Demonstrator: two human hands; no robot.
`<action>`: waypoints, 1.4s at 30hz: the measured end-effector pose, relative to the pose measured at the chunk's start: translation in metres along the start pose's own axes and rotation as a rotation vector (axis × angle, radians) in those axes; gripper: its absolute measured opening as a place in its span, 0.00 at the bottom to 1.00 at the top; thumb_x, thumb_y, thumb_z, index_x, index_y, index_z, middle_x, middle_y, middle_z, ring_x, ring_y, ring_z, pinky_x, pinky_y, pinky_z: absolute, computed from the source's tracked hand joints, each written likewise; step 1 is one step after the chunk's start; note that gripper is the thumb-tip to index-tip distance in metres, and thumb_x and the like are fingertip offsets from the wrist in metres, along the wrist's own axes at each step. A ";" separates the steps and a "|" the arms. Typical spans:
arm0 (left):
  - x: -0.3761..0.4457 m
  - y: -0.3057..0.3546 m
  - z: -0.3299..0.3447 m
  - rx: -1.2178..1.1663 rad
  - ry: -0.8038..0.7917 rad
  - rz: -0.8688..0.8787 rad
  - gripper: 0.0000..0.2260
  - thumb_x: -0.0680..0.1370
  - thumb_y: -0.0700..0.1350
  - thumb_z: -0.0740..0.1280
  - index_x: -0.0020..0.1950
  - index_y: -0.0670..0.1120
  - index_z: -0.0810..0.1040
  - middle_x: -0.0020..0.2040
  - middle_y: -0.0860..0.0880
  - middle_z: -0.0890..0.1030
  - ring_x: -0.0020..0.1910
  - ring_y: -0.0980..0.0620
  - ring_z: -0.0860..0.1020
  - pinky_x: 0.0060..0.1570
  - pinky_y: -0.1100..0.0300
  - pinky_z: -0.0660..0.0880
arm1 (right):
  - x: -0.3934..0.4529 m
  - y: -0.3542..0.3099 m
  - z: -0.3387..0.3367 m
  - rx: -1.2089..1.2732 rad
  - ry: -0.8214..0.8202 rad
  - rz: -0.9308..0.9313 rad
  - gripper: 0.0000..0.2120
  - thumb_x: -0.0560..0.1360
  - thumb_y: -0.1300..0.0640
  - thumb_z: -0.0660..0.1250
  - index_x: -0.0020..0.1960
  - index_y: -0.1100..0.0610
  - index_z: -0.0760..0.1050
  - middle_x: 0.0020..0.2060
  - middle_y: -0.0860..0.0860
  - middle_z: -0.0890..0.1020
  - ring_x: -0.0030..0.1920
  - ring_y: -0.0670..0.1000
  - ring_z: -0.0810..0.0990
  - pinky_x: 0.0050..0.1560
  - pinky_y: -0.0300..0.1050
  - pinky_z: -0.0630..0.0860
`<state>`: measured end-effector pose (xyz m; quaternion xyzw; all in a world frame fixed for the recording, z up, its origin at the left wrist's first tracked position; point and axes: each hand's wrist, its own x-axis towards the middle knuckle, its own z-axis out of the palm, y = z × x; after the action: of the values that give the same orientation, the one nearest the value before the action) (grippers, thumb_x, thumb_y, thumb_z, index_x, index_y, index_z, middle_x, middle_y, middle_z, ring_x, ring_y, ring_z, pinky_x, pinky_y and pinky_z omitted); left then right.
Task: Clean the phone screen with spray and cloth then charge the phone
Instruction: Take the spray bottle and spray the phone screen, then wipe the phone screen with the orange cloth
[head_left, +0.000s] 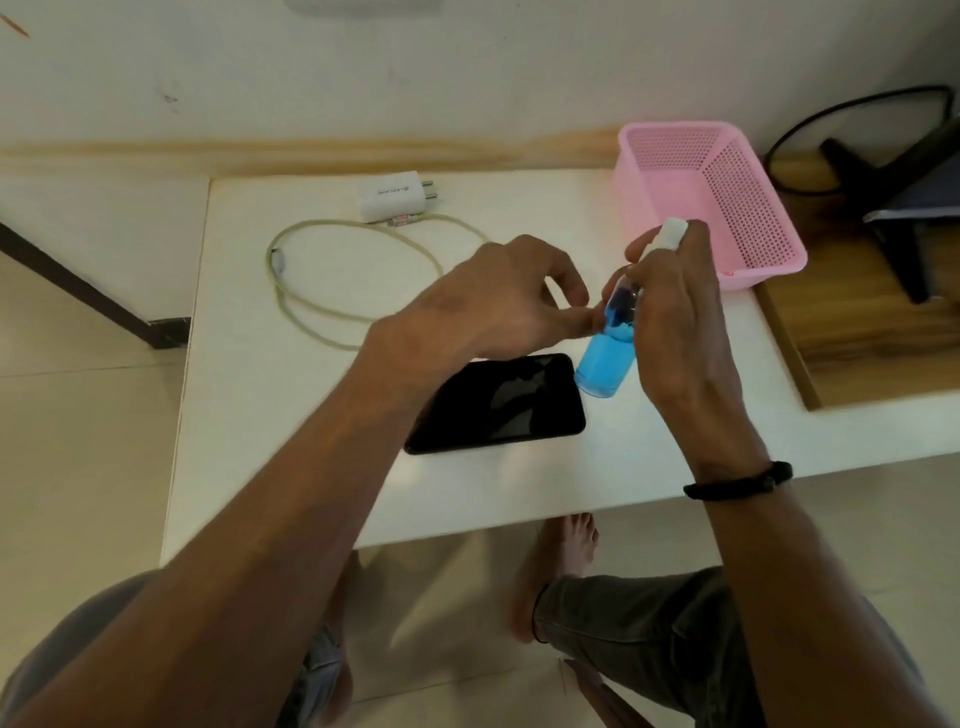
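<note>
- Left hand: fingers loosely curled, tips touching the bottle, holding nothing.
- Right hand: grips the tilted bottle over the table.
- Phone: flat, screen up, just beside the bottle.
- Charger: with its cable, far side.

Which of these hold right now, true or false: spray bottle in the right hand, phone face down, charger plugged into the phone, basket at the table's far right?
1. The right hand holds the clear spray bottle of blue liquid. True.
2. The black smartphone lies face down. False: its glossy dark screen faces up.
3. The white charger plug with its pale cable is connected to the phone. False: they lie apart.
4. The pink perforated plastic basket sits at the white table's far right. True.
</note>
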<state>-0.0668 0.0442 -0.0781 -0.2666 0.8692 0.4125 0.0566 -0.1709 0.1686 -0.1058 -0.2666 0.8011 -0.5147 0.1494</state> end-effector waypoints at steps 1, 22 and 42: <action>0.002 0.004 0.003 -0.012 -0.009 0.008 0.18 0.74 0.63 0.73 0.59 0.56 0.81 0.53 0.56 0.83 0.50 0.57 0.82 0.39 0.67 0.71 | 0.000 0.000 0.000 -0.009 0.012 -0.061 0.02 0.83 0.63 0.54 0.55 0.58 0.64 0.40 0.48 0.71 0.36 0.40 0.76 0.37 0.32 0.76; 0.061 0.001 0.059 -0.169 0.414 0.078 0.19 0.75 0.46 0.75 0.65 0.48 0.76 0.58 0.48 0.83 0.51 0.44 0.82 0.55 0.48 0.79 | 0.063 0.023 -0.049 -0.061 0.268 0.062 0.13 0.83 0.57 0.58 0.51 0.61 0.79 0.53 0.52 0.81 0.52 0.42 0.80 0.39 0.27 0.73; 0.047 -0.013 0.036 0.044 0.262 -0.046 0.36 0.74 0.54 0.76 0.78 0.55 0.64 0.66 0.49 0.78 0.63 0.47 0.78 0.62 0.51 0.76 | 0.072 0.058 -0.039 -0.805 0.000 0.144 0.31 0.81 0.31 0.41 0.45 0.48 0.76 0.58 0.55 0.81 0.74 0.65 0.68 0.72 0.82 0.43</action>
<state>-0.1048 0.0450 -0.1252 -0.3368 0.8717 0.3535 -0.0421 -0.2657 0.1750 -0.1393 -0.2471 0.9551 -0.1483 0.0688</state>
